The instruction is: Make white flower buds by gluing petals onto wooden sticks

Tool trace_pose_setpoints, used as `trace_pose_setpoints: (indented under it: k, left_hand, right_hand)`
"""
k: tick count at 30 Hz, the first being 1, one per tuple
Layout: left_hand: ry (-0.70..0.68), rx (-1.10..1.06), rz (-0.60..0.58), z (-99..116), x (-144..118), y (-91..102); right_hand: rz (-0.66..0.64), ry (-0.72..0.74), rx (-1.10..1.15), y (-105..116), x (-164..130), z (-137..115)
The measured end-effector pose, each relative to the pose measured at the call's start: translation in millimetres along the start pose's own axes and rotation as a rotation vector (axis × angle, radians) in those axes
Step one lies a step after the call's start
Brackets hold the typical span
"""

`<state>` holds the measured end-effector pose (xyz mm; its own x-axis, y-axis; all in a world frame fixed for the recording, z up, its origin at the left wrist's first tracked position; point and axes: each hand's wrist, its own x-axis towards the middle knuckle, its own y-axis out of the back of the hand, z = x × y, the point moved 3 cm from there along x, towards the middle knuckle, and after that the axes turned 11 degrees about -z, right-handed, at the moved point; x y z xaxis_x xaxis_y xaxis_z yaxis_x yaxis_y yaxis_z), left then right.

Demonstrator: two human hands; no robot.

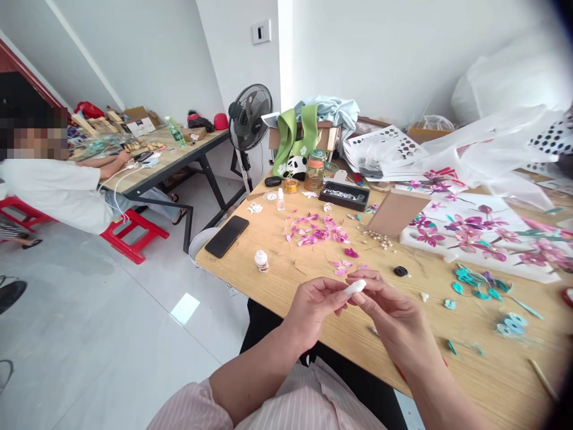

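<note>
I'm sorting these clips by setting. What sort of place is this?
Probably a small craft workroom: pink petals and teal paper pieces lie on the table, and both hands hold a small white piece.

The small white piece is showing only its upper end — the rest is lying buried between the fingers of both hands, so its shape cannot be told. The bench is running off the right edge, taking the foam board of purple flowers with it. The top right corner is blurring dark. The small black object and the scattered beads are reading too small to identify. The seated person at the far table is being cut by the left edge.
</note>
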<state>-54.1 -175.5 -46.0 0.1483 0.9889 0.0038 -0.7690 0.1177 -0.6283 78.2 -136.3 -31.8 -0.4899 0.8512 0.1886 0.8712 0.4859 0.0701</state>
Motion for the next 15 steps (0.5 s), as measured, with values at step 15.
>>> trace_pose_setpoints:
  k: [15]
  left_hand:
    - [0.128,-0.279,-0.045,-11,40,-11.7]
  right_hand:
    - [0.481,-0.068,-0.424,55,-59,12]
